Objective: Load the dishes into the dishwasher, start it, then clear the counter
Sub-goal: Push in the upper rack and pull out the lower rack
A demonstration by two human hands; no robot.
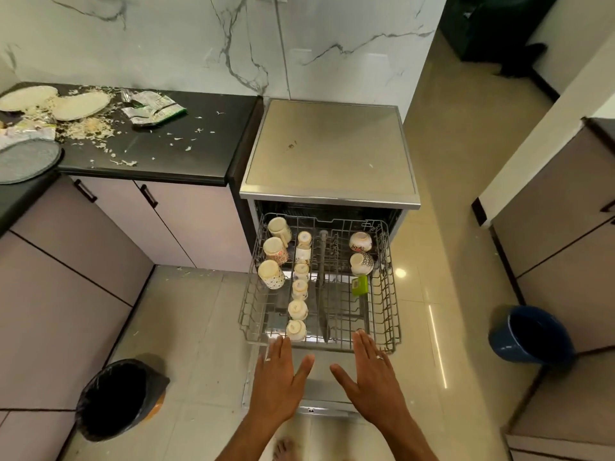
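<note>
The grey wire dishwasher rack (382, 294), pulled out of the steel-topped dishwasher (329, 151), holds upturned cream mugs (271, 272), a row of small white cups (299, 287), two patterned bowls (361, 252) and a green packet (360, 285). At its front rail, the left hand (278, 382) and right hand (374, 377) lie flat with fingers straight, grasping nothing. White plates (80, 106) sit on the black counter (186, 151) left of the dishwasher.

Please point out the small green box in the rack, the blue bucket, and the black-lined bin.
Small green box (360, 285): head view, its top face.
Blue plastic bucket (509, 341): head view, outer wall.
Black-lined round bin (100, 424): head view, outer side of the liner.
</note>
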